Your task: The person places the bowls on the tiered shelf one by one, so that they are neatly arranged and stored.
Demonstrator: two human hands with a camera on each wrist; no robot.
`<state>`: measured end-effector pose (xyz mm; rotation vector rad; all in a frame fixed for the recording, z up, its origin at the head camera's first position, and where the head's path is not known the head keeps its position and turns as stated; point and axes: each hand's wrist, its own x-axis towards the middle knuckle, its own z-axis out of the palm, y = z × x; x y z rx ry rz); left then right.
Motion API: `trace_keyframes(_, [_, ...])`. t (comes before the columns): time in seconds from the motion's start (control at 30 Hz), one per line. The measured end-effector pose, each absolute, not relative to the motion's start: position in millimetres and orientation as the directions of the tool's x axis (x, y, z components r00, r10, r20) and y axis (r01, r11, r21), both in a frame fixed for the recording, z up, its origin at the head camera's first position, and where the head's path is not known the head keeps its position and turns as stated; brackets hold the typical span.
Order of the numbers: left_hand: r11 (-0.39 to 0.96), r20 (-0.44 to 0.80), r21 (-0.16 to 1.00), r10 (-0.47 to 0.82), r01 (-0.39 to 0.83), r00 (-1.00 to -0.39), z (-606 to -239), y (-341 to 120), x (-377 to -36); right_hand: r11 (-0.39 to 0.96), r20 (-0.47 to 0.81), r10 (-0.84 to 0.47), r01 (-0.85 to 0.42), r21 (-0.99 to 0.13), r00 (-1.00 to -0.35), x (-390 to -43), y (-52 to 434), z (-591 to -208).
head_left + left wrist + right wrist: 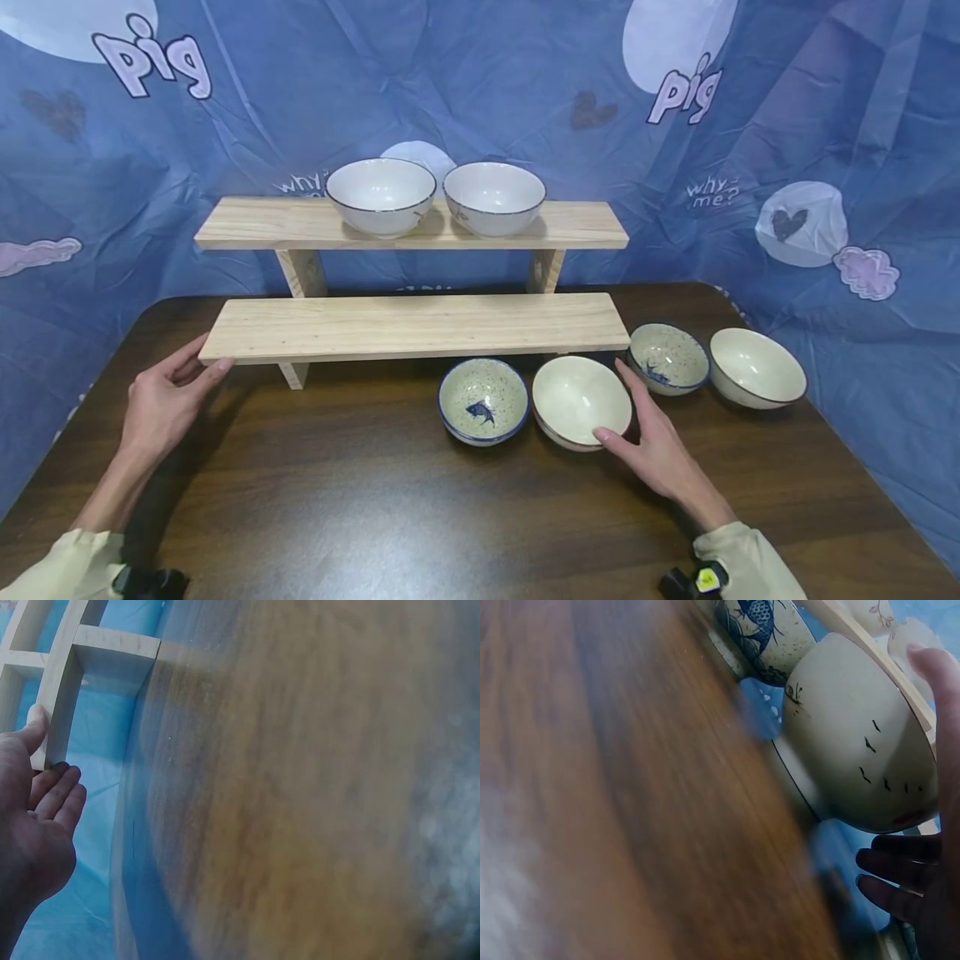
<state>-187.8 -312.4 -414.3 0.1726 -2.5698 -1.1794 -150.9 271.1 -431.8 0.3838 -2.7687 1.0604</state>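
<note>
A two-tier wooden shelf (412,327) stands on the brown table. My left hand (161,400) holds the left end of its lower board, with the thumb over the top edge and the fingers beneath. The left wrist view shows the board end (56,727) between thumb and fingers. My right hand (660,450) is at the right side of a cream bowl (581,400), its thumb at the near rim and its fingers spread along the outside. Black marks show on that bowl's outer wall (855,735) in the right wrist view. Left of it sits a blue-rimmed fish bowl (483,402).
Two white bowls, a left one (381,196) and a right one (495,198), stand on the upper board (262,223). Beyond my right hand are a speckled blue-rimmed bowl (669,358) and another cream bowl (757,367). A blue printed cloth (480,83) hangs behind the table (337,483).
</note>
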Motion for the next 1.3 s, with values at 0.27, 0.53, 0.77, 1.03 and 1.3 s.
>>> trace_keyframes(0.27, [0.645, 0.227, 0.764, -0.237, 0.021, -0.945, -414.7, -312.5, -188.0, 0.722, 0.155, -0.15, -0.215, -0.658, -0.976, -150.1, 266.1, -436.8])
trace_keyframes(0.53, [0.638, 0.23, 0.769, -0.231, 0.031, -0.945, -413.1, -311.5, -188.2, 0.704, 0.143, -0.156, -0.212, -0.678, -0.977, -151.3, 265.6, -439.4])
trace_keyframes(0.77, [0.642, 0.219, 0.767, -0.235, 0.018, -0.947, -413.4, -312.0, -187.9, 0.722, 0.156, -0.148, -0.214, -0.658, -0.977, -150.9, 264.2, -439.0])
trace_keyframes(1.03, [0.654, 0.211, 0.757, -0.24, 0.003, -0.948, -412.6, -312.1, -186.0, 0.716, 0.203, -0.138, -0.239, -0.656, -0.97, -150.6, 264.8, -442.0])
trace_keyframes(1.3, [0.655, 0.225, 0.755, -0.234, 0.017, -0.946, -412.6, -311.8, -186.3, 0.69, 0.232, -0.102, -0.237, -0.684, -0.967, -148.3, 265.4, -443.7])
